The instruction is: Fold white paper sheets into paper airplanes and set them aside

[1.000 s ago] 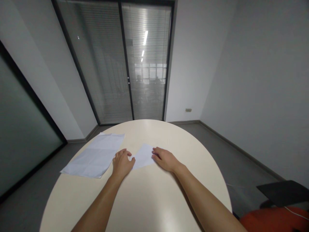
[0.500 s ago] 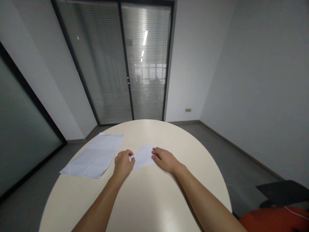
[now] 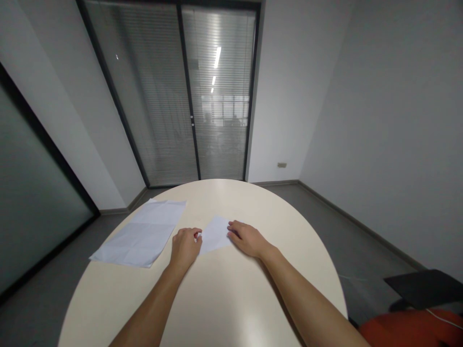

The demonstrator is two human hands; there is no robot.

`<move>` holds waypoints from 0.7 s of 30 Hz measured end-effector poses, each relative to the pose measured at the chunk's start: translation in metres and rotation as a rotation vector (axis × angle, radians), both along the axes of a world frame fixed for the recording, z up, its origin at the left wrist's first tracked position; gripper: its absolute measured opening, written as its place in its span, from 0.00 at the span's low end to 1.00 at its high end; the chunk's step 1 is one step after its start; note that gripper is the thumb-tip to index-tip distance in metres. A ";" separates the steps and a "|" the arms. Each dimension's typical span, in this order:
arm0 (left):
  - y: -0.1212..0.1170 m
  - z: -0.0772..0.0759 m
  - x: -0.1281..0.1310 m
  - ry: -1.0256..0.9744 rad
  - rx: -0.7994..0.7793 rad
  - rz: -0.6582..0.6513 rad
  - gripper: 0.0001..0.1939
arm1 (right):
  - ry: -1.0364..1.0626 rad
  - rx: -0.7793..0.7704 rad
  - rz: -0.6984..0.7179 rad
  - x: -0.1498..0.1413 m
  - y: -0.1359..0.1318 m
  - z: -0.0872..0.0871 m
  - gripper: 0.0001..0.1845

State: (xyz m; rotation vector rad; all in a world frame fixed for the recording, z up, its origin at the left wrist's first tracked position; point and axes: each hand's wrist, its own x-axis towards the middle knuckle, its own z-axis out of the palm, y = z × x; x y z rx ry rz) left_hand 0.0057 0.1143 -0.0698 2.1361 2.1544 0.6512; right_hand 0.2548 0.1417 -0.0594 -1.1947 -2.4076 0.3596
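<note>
A small folded white paper (image 3: 215, 234) lies on the round cream table (image 3: 224, 299) between my hands. My left hand (image 3: 185, 246) rests at the paper's left edge with its fingers curled, fingertips pinching that edge. My right hand (image 3: 247, 238) lies flat on the paper's right edge, fingers stretched out and pressing it down. A larger creased white sheet (image 3: 141, 233) lies unfolded on the table to the left of my left hand, apart from it.
Glass sliding doors with blinds (image 3: 188, 96) stand beyond the table's far edge. A dark glass wall (image 3: 29, 193) runs along the left. A black chair part (image 3: 423, 286) and something orange (image 3: 408, 327) sit at the lower right.
My left hand has curled its fingers and shifted slightly right onto the small paper's left edge. My right hand and both papers have stayed in place.
</note>
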 end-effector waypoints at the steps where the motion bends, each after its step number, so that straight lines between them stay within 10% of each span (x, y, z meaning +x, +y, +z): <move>1: -0.001 0.002 0.001 0.015 -0.001 -0.001 0.14 | -0.002 0.000 -0.001 0.000 0.000 0.000 0.20; 21: -0.018 0.019 0.015 0.312 -0.031 -0.088 0.15 | -0.025 -0.025 -0.017 -0.002 -0.001 0.001 0.21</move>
